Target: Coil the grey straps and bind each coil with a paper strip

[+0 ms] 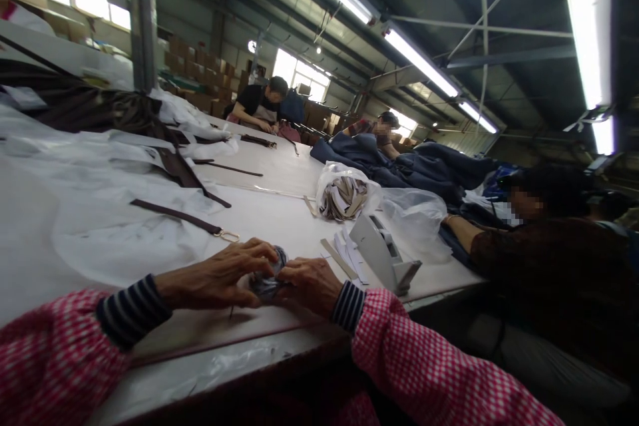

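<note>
A small grey, shiny bundle [269, 283], perhaps wrapped in clear plastic, is between my two hands near the table's front edge. My left hand [214, 276] curves over it from the left, fingers on its top and thumb low at its side. From the right, my right hand [312, 283] grips the bundle with bent fingers, some of them hidden. What the bundle contains cannot be made out. Just beyond my left hand lies a dark brown strap [174, 216] with a gold-coloured metal clasp [229, 235]. Paper strips [349, 256] lie beyond my right hand.
A grey-white plastic device [379, 249] stands to the right. Behind it, a clear bag [344, 196] holds many strips. White sheeting [124, 239] and brown straps cover the left side. Dark blue fabric [369, 160] is piled at the back. A co-worker's arm [464, 233] reaches in from the right.
</note>
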{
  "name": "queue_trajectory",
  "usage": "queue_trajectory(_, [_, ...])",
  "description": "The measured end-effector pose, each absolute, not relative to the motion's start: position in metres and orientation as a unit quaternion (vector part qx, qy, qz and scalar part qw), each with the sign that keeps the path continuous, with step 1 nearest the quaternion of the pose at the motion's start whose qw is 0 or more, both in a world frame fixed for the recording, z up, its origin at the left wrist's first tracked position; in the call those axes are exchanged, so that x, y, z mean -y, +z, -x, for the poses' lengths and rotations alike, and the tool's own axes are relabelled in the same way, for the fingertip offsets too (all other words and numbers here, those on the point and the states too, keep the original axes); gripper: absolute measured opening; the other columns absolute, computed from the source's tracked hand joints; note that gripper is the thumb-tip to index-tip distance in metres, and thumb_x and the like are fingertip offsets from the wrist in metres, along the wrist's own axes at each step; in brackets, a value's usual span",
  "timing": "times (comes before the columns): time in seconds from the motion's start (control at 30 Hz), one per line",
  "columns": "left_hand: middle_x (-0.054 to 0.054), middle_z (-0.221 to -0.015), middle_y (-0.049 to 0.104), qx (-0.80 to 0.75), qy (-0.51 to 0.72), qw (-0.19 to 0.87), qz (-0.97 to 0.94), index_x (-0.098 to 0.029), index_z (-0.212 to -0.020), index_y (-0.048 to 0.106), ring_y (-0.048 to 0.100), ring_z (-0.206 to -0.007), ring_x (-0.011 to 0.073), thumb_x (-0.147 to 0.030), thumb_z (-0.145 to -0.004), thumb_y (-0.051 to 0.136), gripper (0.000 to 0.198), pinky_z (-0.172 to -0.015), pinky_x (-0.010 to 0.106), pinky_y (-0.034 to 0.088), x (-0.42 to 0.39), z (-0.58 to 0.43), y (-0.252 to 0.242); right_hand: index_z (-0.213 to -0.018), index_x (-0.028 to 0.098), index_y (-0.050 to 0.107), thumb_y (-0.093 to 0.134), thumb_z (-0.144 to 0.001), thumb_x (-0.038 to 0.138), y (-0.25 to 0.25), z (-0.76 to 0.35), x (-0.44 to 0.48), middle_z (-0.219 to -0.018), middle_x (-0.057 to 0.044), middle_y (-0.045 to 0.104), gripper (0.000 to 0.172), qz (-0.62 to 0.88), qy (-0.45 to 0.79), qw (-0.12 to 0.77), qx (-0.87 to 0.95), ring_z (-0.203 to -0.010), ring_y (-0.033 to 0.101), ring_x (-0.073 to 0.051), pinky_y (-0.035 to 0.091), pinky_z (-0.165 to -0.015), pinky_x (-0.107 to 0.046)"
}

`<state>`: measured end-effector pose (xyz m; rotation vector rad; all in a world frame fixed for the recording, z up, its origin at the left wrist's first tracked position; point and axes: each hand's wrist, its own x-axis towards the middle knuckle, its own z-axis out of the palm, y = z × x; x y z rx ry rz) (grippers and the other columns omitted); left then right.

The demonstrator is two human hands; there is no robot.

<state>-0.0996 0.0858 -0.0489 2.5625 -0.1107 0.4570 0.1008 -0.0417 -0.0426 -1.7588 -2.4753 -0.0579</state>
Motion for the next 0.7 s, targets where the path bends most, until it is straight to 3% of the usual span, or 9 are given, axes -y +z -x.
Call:
queue_trajectory(0.13, [0.008, -0.115, 0.063, 0.022, 0.241, 0.211, -0.947, -0.024, -0.114, 0.066, 0.051, -0.109, 0.0243, -0.024, -0.095, 0.064, 0.019, -0.095, 0.036, 0.047, -0.077, 0.097, -0.062, -0.108, 0.017, 0.069, 0.068, -0.094, 0.034, -0.057, -0.082, 0.047, -0.099, -0.008, 0.075, 0.022, 0.635, -0.074, 0.09, 0.764, -0.087, 0.069, -0.022, 0.045, -0.073, -0.029])
queue_trajectory(0.23, [0.009, -0.107, 0.065, 0.064, 0.266, 0.239, -0.932, -0.022, -0.109, 0.066, 0.053, -0.102, 0.0231, -0.021, -0.096, 0.06, 0.015, -0.088, 0.033, 0.049, -0.077, 0.092, -0.065, -0.104, 0.019, 0.072, 0.075, -0.09, 0.039, -0.046, -0.092, 0.05, -0.091, -0.003, 0.073, 0.024, 0.614, 0.014, 0.127, 0.779, -0.081, 0.066, -0.018, 0.043, -0.07, -0.026])
queue_trajectory(0.33, [0.008, -0.102, 0.066, 0.076, 0.259, 0.246, -0.931, -0.021, -0.103, 0.068, 0.053, -0.098, 0.0234, -0.016, -0.093, 0.059, 0.014, -0.087, 0.034, 0.049, -0.079, 0.089, -0.061, -0.111, 0.022, 0.072, 0.067, -0.096, 0.044, -0.023, -0.108, 0.043, -0.085, 0.0, 0.07, 0.027, 0.619, 0.056, 0.203, 0.757, -0.079, 0.063, -0.016, 0.044, -0.074, -0.027])
queue_trajectory(0.4, [0.008, -0.1, 0.066, 0.06, 0.238, 0.248, -0.937, -0.021, -0.095, 0.068, 0.053, -0.099, 0.024, -0.015, -0.09, 0.06, 0.012, -0.088, 0.035, 0.048, -0.08, 0.089, -0.057, -0.12, 0.021, 0.068, 0.057, -0.102, 0.043, -0.015, -0.112, 0.03, -0.099, -0.004, 0.07, 0.03, 0.632, -0.006, 0.251, 0.733, -0.094, 0.061, -0.019, 0.046, -0.087, -0.032])
queue_trajectory(0.47, [0.009, -0.107, 0.065, 0.047, 0.236, 0.261, -0.935, -0.02, -0.094, 0.069, 0.053, -0.104, 0.0249, -0.017, -0.09, 0.061, 0.009, -0.093, 0.036, 0.047, -0.08, 0.09, -0.057, -0.134, 0.022, 0.059, 0.051, -0.105, 0.042, -0.021, -0.109, 0.012, -0.122, -0.008, 0.065, 0.036, 0.629, -0.052, 0.245, 0.736, -0.111, 0.054, -0.023, 0.043, -0.099, -0.039])
queue_trajectory(0.57, [0.009, -0.117, 0.062, 0.037, 0.238, 0.292, -0.925, -0.02, -0.102, 0.069, 0.053, -0.111, 0.0252, -0.031, -0.094, 0.064, 0.015, -0.1, 0.036, 0.045, -0.082, 0.09, -0.06, -0.144, 0.027, 0.05, 0.046, -0.107, 0.037, -0.048, -0.101, -0.01, -0.141, -0.008, 0.055, 0.039, 0.625, -0.034, 0.163, 0.763, -0.121, 0.046, -0.025, 0.042, -0.101, -0.046])
queue_trajectory(0.7, [0.007, -0.111, 0.062, 0.014, 0.223, 0.293, -0.93, -0.021, -0.097, 0.068, 0.052, -0.108, 0.0242, -0.052, -0.092, 0.068, 0.031, -0.096, 0.034, 0.046, -0.081, 0.09, -0.065, -0.139, 0.027, 0.054, 0.046, -0.106, 0.036, -0.08, -0.097, -0.019, -0.145, -0.007, 0.054, 0.035, 0.634, -0.014, 0.135, 0.761, -0.123, 0.044, -0.029, 0.042, -0.101, -0.051])
